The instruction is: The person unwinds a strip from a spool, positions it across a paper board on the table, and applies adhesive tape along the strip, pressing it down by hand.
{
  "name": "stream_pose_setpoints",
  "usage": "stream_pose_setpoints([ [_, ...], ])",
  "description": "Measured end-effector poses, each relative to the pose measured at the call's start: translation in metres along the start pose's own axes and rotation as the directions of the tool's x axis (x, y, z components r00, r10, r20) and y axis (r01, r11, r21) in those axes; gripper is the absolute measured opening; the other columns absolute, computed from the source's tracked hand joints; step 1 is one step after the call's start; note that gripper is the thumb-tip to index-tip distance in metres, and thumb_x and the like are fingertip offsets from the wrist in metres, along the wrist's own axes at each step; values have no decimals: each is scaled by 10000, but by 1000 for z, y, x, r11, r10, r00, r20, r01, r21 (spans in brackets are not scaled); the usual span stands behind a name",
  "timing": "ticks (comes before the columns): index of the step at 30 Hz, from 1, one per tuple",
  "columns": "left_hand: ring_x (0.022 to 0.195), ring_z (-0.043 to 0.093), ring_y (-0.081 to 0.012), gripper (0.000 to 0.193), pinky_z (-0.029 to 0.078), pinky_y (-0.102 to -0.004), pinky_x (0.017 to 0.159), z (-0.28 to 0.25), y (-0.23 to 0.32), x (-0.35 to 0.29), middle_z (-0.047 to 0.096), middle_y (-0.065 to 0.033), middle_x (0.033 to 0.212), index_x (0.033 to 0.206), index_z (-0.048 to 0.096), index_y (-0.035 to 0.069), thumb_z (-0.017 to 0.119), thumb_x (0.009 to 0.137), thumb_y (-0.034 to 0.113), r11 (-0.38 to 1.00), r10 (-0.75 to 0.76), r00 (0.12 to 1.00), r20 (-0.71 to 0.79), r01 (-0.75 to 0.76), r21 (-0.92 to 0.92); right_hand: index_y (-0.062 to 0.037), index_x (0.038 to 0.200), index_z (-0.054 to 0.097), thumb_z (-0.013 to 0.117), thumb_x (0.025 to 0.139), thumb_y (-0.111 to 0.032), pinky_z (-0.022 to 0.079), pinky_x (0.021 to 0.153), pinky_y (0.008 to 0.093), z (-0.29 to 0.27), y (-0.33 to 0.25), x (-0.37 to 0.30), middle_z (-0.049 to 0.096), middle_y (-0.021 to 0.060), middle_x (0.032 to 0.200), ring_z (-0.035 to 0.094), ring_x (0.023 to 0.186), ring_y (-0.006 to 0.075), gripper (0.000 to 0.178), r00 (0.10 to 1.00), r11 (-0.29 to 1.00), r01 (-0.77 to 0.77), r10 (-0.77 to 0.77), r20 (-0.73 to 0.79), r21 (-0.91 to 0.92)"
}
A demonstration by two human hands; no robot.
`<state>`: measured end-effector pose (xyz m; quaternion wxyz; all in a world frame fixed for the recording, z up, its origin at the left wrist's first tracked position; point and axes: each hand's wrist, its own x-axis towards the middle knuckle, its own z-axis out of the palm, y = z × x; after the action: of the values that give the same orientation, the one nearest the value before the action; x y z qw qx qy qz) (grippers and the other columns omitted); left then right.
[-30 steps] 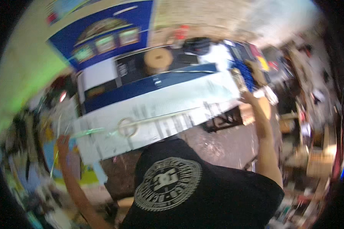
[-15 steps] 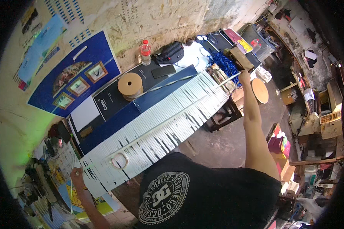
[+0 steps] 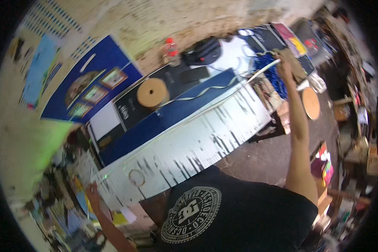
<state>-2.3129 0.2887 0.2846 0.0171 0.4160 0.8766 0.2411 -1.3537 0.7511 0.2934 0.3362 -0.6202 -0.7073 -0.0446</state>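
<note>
A long pale ribbon (image 3: 206, 110) stretches across the white board (image 3: 189, 143) from one of my hands to the other. At the board's far right end, my right hand (image 3: 284, 69) is closed on the ribbon, lifting it above the surface. My left hand (image 3: 93, 192) sits at the left end with its fingers pinched on the ribbon's end; blur softens the detail. Behind the board, a cardboard spool (image 3: 152, 93) lies with a wavy length of ribbon running off it to the right. A roll of tape (image 3: 137, 177) rests on the board, which has dark streaks.
A blue panel (image 3: 172, 115) lies behind the board. Farther back are a bottle with a red cap (image 3: 171, 52), a black bag (image 3: 203, 52) and a dark phone-like slab (image 3: 195, 74). Blue shredded strands (image 3: 275, 80) and a round wooden seat (image 3: 311, 103) are at the right.
The ribbon between my hands has risen off the board at the right and shifted toward its back edge. My right hand has moved up and right; the whole view has shifted.
</note>
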Motion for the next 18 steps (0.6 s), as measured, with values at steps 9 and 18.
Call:
stream_pose_setpoints([
  [9,711,588,-265,377,459,-395,697,-27,5,-14,648,-148,758,814,664,-19,709,874,351,993,13,962,273,19,-114,-42,1436,375,783,765,-171,481,909,374,28,-104,26,630,215,1161,607,1083,302,795,675,959,253,-82,734,-126],
  [18,690,557,-159,315,446,-342,635,-48,30,-22,631,-73,722,788,654,-7,718,883,287,898,-1,978,210,93,-430,-68,1417,427,642,889,-207,360,1086,431,140,-618,-156,497,206,1377,463,1282,359,586,69,420,424,-898,434,802],
])
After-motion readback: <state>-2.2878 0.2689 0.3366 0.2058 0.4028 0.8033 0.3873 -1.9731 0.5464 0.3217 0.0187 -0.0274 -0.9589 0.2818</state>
